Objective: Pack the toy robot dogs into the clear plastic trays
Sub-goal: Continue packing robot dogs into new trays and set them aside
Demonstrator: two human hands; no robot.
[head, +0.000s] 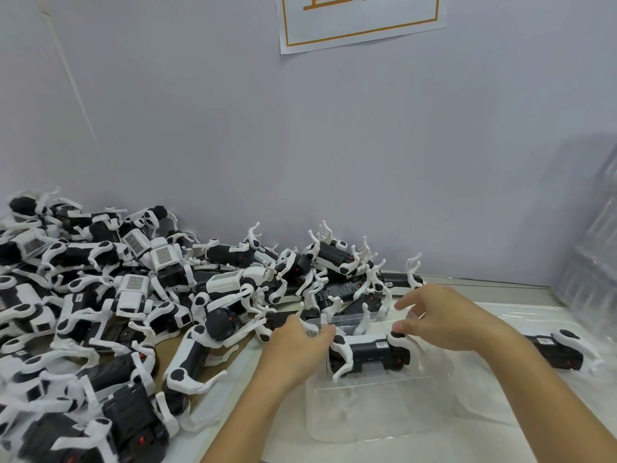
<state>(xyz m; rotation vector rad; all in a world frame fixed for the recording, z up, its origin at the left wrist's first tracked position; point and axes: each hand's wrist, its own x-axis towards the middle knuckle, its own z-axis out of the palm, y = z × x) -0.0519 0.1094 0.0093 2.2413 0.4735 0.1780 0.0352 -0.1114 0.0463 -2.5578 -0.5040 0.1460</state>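
Note:
A black and white toy robot dog (367, 354) lies in a clear plastic tray (377, 412) on the table in front of me. My left hand (297, 344) grips the tray's left rim beside the dog's end. My right hand (444, 319) hovers over the dog's other end, thumb touching its white hip, fingers spread. A second dog (561, 350) lies in a tray to the right of my right wrist. A large heap of toy robot dogs (117, 305) covers the left side of the table.
A stack of clear plastic trays (591, 248) stands at the right against the wall. More clear packaging (521, 312) lies flat under the right side. A grey wall with an orange-bordered paper sign (364, 21) rises right behind the table.

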